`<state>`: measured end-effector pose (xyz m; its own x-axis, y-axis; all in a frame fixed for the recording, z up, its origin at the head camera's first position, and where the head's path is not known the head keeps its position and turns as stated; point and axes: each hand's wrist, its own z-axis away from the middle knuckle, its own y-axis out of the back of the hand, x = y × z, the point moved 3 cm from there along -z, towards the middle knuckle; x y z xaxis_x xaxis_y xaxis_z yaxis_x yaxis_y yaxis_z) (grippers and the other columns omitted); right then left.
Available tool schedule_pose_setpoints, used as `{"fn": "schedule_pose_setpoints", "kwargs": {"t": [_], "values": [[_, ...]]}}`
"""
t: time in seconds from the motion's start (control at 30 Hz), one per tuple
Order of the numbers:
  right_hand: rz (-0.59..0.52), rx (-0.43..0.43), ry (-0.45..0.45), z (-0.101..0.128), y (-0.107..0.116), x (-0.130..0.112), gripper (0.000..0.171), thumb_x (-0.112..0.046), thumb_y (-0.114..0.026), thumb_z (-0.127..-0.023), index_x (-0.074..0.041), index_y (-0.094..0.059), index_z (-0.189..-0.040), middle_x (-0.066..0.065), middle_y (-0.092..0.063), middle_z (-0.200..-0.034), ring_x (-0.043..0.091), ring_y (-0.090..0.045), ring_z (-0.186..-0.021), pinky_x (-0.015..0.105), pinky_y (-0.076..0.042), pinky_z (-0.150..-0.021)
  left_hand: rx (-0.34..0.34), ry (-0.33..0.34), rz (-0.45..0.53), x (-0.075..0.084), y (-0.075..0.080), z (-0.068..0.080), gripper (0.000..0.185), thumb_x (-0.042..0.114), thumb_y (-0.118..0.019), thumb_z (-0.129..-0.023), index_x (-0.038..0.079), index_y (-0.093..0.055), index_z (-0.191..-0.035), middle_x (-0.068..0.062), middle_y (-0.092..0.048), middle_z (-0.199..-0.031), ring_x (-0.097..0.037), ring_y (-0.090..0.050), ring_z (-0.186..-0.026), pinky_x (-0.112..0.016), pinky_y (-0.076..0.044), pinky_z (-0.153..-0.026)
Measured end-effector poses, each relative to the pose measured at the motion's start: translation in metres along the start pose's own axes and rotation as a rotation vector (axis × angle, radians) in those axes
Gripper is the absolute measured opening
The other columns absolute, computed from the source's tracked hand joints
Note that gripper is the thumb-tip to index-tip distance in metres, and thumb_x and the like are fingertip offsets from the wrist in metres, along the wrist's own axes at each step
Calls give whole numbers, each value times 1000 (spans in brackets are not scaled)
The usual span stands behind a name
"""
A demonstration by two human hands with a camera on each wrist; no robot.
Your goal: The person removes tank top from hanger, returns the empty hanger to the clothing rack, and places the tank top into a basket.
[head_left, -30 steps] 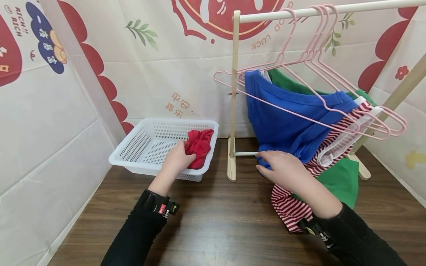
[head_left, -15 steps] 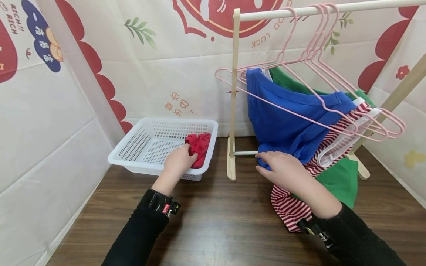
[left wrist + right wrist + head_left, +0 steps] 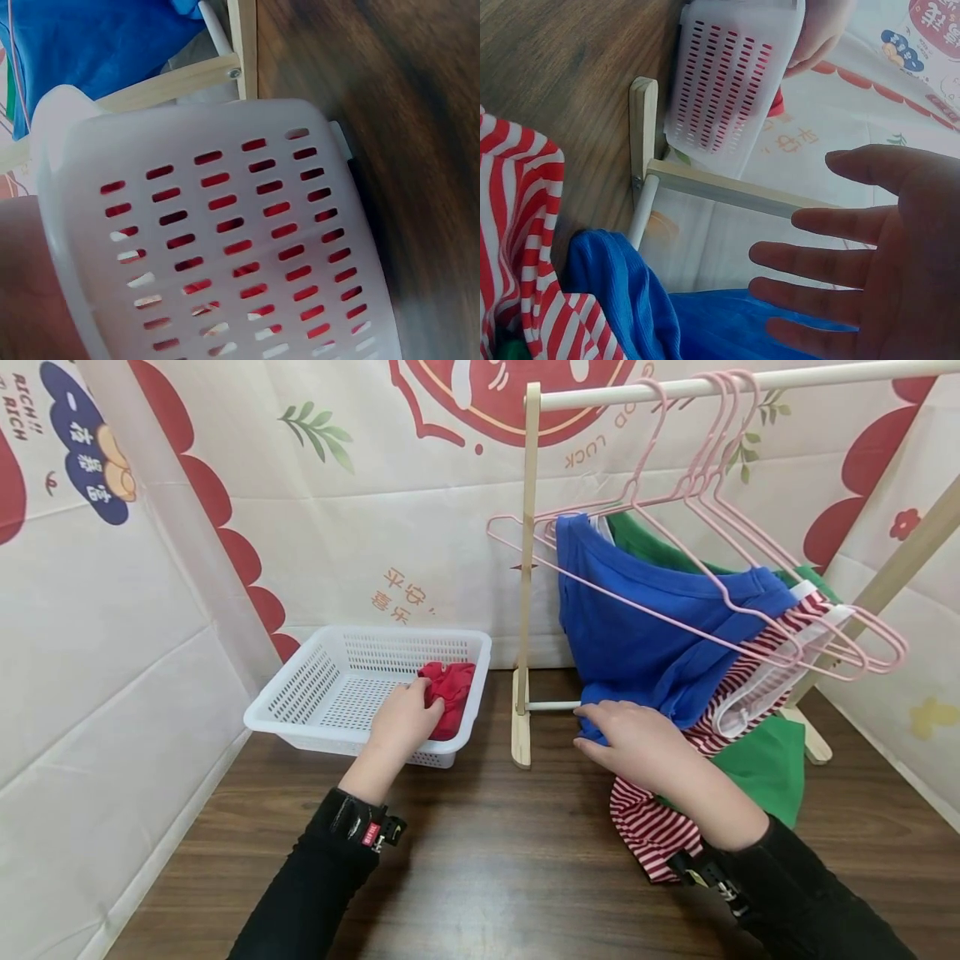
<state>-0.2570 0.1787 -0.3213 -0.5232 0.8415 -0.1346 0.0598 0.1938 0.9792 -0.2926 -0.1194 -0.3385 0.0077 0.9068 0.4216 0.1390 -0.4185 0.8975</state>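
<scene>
1. The table [image 3: 480,893] reads the same as a second ago, apart from a slight drift of your head view
2. The rack [image 3: 528,527] stands as it did, so you have nothing altered to allow for on the hanging side
3. The blue garment [image 3: 622,635] hangs in front, with the striped garment [image 3: 652,827] and the green garment [image 3: 772,768] partly behind it and showing lower down; none has visibly shifted
4. The white basket [image 3: 315,737] has stayed upright to the left of the rack, so your reach has not dragged it
5. Your right hand [image 3: 637,739] has kept its place by the lower part of the blue garment; its fingers are straight, spread and holding nothing, though you cannot tell whether they touch the fabric
6. Your left hand [image 3: 401,718] reaches over the front rim, thumb and forefinger at the red cloth; the basket wall hides the fingertips in the left wrist view, so you cannot tell a pinch from a touch
7. The red cloth [image 3: 452,697] shows the main change: crumpled at the basket's right end, it sits lower and more bunched than a second ago, which suggests you have not lifted it clear
</scene>
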Motion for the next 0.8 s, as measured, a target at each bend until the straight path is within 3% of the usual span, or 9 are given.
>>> {"fn": "schedule_pose_setpoints", "kwargs": {"t": [0.33, 0.6, 0.8], "values": [[4, 61, 19, -4, 10, -8, 47, -35, -64, -93, -3, -61, -128, 13, -65, -111, 32, -61, -101, 50, -48, -85, 94, -191, -82, 30, 6, 12, 45, 34, -58, -94, 12, -57, -133, -14, -56, -129, -33, -54, -115, -50, -45, -95], [0, 100, 39, -8, 26, -17, 46, -33, -63, -94, -3, -60, -129, 13, -64, -115, 32, -60, -104, 50, -47, -87, 101, -337, -135, 63, 10, 25, 48, 35, -60, -93, 13, -56, -136, -10, -56, -131, -29, -55, -115, -46, -49, -90], [-10, 246, 64, 2, 47, -16, 40, -29, -62, -94, -3, -62, -125, 15, -64, -115, 35, -59, -107, 54, -46, -89, 194, -444, -144, 76, 14, 32, 40, 32, -60, -94, 12, -61, -128, -9, -61, -123, -27, -59, -109, -43, -50, -89]]}}
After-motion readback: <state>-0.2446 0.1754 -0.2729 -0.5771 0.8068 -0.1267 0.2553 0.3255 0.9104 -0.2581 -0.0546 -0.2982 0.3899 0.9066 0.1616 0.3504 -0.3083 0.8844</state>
